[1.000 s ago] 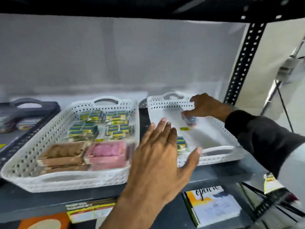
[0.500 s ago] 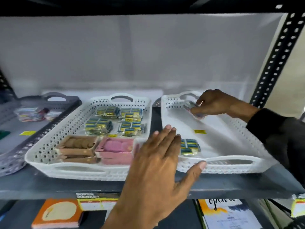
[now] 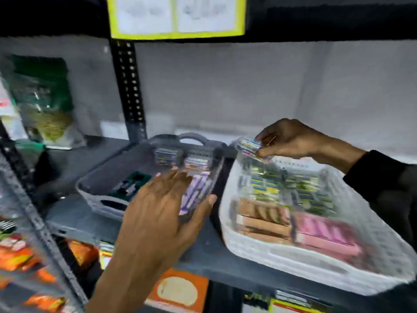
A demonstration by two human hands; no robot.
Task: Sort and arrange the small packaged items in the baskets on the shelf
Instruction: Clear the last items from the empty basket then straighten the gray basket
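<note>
The view is blurred by motion. A grey basket (image 3: 97, 190) sits on the shelf at centre left, with small striped packets (image 3: 168, 155) at its far end and a purple pack (image 3: 196, 190) near its right wall. To its right stands a white basket (image 3: 282, 256) with blue-yellow packets (image 3: 293, 188), brown packs (image 3: 259, 218) and a pink pack (image 3: 325, 231). My right hand (image 3: 291, 138) pinches a small striped packet (image 3: 249, 146) above the white basket's far left corner. My left hand (image 3: 162, 211) hovers flat, fingers spread, over the grey basket's near right corner, holding nothing.
A black perforated upright (image 3: 129, 91) stands behind the grey basket. A green bag (image 3: 42, 98) leans at the far left. Orange packs (image 3: 15, 254) fill the left rack below. An orange box (image 3: 178, 290) lies on the lower shelf. A yellow-edged label (image 3: 176, 16) hangs overhead.
The view has swung left, so the far-right white basket is out of sight. My right hand lifted a small packet out of that basket and carried it left. My left hand stayed spread.
</note>
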